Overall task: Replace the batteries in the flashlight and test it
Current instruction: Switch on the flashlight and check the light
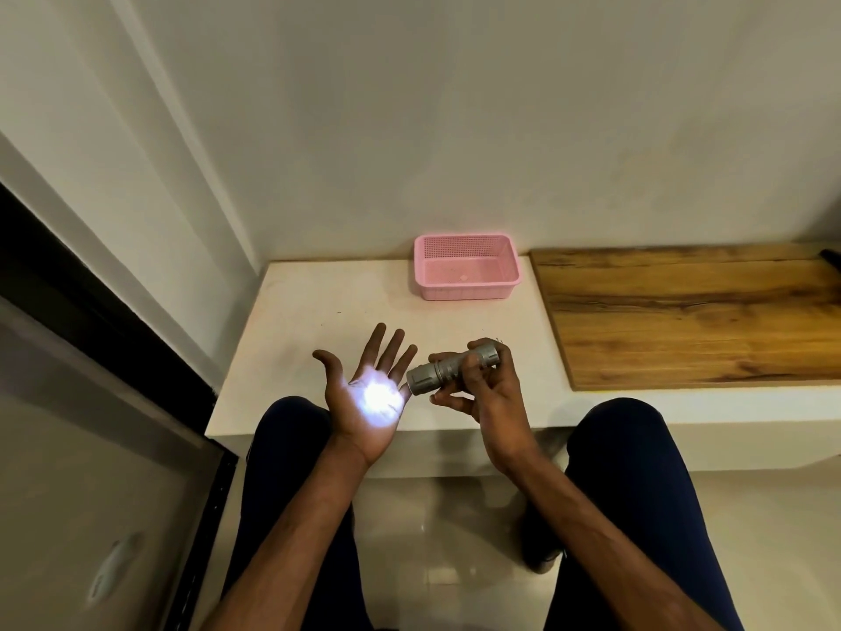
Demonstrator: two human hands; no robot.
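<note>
At the bottom of the frame two legs [637,494] in dark trousers spread apart over a glossy pale floor [455,539], and both bare forearms reach up from the lower edge toward the middle.

Just below the centre, the left hand [364,403] is held palm up with its fingers straight and fanned apart and the thumb out to the left; it holds nothing. A bright white patch of light lies on the middle of this palm.

Just to its right, the right hand [487,393] grips the flashlight [448,368], fingers curled round the rear half of the barrel and the thumb under it. The flashlight is a silver-grey metal cylinder held in the air above the near edge of the tabletop [318,311]. Its long axis runs almost level across the frame, tilted a little: the wider head sits lower left, the tail upper right. The head points left at the open palm and is just beside the little-finger edge of that hand.

Farther back, on the white tabletop, a pink perforated basket [466,291] stands against the wall [455,129]. To its right, a wooden board [682,321] fills the right middle of the frame.
</note>
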